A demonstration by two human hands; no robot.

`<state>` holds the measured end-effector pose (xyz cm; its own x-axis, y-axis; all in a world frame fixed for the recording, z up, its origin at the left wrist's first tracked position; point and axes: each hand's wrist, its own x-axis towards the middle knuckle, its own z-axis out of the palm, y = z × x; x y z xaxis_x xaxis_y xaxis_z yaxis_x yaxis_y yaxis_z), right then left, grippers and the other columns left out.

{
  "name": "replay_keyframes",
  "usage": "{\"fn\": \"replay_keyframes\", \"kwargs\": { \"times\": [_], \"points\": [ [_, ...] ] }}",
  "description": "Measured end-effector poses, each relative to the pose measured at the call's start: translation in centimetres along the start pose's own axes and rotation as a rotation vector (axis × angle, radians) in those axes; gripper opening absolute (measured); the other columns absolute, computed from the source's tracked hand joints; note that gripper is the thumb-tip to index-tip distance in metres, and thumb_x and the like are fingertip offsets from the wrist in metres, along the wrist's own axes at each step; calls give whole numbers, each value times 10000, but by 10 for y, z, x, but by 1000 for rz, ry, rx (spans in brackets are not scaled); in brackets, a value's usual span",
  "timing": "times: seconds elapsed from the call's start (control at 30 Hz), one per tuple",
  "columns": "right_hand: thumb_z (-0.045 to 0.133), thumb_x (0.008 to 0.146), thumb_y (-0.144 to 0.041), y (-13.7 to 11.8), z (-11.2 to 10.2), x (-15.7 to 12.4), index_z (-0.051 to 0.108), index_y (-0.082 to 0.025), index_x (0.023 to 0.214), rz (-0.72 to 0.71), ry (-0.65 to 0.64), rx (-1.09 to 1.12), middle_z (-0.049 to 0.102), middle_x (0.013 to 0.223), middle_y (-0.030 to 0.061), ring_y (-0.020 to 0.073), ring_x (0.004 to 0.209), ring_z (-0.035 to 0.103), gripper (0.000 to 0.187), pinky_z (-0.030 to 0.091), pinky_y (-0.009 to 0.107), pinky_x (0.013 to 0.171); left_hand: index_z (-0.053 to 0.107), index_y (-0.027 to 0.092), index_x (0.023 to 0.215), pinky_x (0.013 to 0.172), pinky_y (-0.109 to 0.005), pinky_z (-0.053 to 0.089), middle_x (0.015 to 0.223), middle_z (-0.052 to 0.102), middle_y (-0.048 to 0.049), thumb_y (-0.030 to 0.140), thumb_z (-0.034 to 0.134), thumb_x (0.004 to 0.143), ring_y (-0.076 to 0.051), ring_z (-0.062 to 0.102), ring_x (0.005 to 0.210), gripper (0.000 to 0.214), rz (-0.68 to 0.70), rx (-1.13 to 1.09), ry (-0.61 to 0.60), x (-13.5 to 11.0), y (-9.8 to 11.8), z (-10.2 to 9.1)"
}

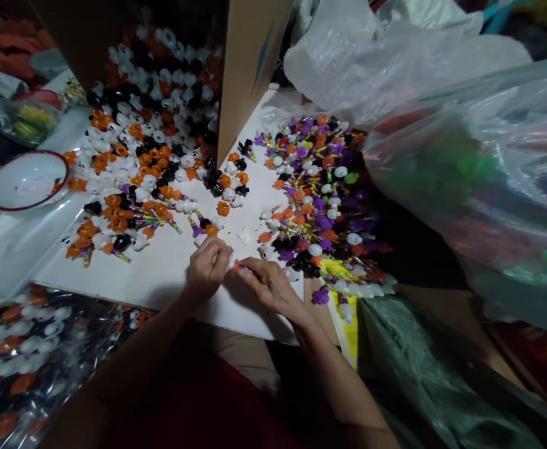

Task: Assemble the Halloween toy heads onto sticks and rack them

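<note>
Two hands close together over the white board (137,271)

Your right hand (271,284) pinches a slim purple tube (244,268), fingers nearly closed, probably so its orange end faces your left hand (208,268). That left hand is curled tight; a white piece (229,251) seems to show at its fingertips, too blurred to identify. Loose ghost and pumpkin figures (156,159) on the left and figure-topped tubes (320,218) on the right likely sit there for easy reach. Both forearms angle inward across the board's near edge.
</note>
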<state>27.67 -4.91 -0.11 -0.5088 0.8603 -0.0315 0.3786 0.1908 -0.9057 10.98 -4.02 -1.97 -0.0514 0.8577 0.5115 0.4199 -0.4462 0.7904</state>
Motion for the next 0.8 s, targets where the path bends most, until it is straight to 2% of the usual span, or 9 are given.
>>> {"fn": "replay_keyframes", "kwargs": {
  "times": [0.1,0.17,0.27,0.37,0.43,0.5,0.63,0.7,0.8],
  "points": [
    [514,840,-669,9,28,-1,589,-164,764,184,-268,709,297,495,-90,78,445,265,516,278,237,486,624,194,802,616,-214,457,713,630,-6,228,497,923,-112,596,687,179,381,110,-175,-4,12,-25],
    [499,808,-722,10,45,4,584,-169,760,251,-352,915,239,461,-107,81,425,233,562,284,243,464,632,204,868,582,-196,457,761,657,-7,220,495,920,-100,603,673,147,486,183,-265,0,11,-48],
    [415,899,-639,5,37,25,634,-154,837,178,-296,589,476,552,-17,127,531,436,535,384,267,557,639,194,799,623,-222,485,758,648,-28,271,474,931,-126,614,686,224,367,438,-306,25,-6,-85],
    [446,954,-419,11,-21,52,671,-151,983,177,42,-208,651,919,101,182,827,581,351,428,285,768,673,143,832,761,-358,518,1003,646,-138,340,494,914,-246,634,886,278,33,912,-261,67,-29,-100],
    [430,962,-297,24,-68,70,673,-143,1063,273,212,-613,650,1053,139,204,906,600,305,421,284,800,681,119,959,868,-441,495,1184,586,-192,336,515,898,-315,599,1029,281,-142,1064,-305,94,-43,-81],
    [428,949,-213,41,-104,89,668,-137,1121,323,230,-846,644,1114,152,216,946,611,306,421,274,782,669,131,1020,955,-443,458,1171,595,-175,316,559,869,-310,586,1070,263,-237,948,-420,114,-54,-38],
    [516,863,-108,67,-125,129,687,-125,1118,285,-102,-1030,670,1116,157,216,993,623,307,419,251,770,636,152,762,993,-463,410,897,646,-127,106,683,665,-329,600,1049,118,-521,416,-346,125,-78,51],
    [564,815,-91,75,-121,143,718,-97,1033,297,-216,-1050,702,1019,170,222,941,639,268,419,256,756,595,169,643,967,-446,418,768,629,-97,8,653,596,-320,624,984,178,-574,264,-285,121,-89,66],
    [574,789,-79,83,-120,150,739,-69,935,309,-235,-1049,717,898,180,223,840,647,220,419,267,724,643,188,684,870,-364,465,711,623,-55,0,665,566,-264,639,869,223,-554,175,-253,106,-93,46]
  ]
}}
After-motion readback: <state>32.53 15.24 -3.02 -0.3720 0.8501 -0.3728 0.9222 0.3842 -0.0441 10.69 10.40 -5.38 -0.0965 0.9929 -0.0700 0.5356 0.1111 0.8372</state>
